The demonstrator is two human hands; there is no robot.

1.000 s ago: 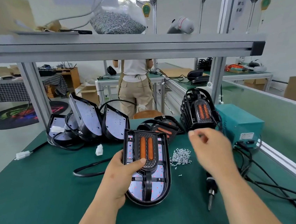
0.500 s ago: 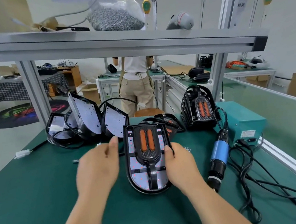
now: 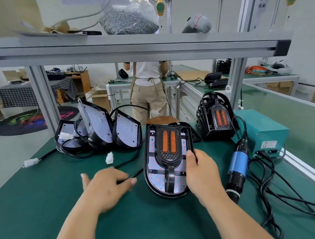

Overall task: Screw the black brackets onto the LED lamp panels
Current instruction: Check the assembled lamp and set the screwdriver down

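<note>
Workplace: green bench mat under a grey metal shelf frame.
Lamp panel: centre of the mat, LED face up, rounded end toward the person, straight end away; whether the near end touches the mat cannot be told.
Black bracket: lies on the panel face, two orange strips along its upper part, a narrow stem running down to the rounded end.
Right hand: grasps the panel by its right edge, thumb on top at the bracket's rim, fingers curled beneath.
Left hand: released, fingers spread and flat, just left of the panel, holding nothing; a black cable runs under the fingertips.
Electric screwdriver: blue-bodied, lying on the mat just right of the right hand, tip toward the person.
Teal box: behind the screwdriver, corded to it.
Finished lamps: a standing stack, behind and right of the panel.
Bare panels: several leaning together at the back left, among loops of cable.
White plug: on the mat in front of the bare panels.
Bag of screws: on the shelf above.
</note>
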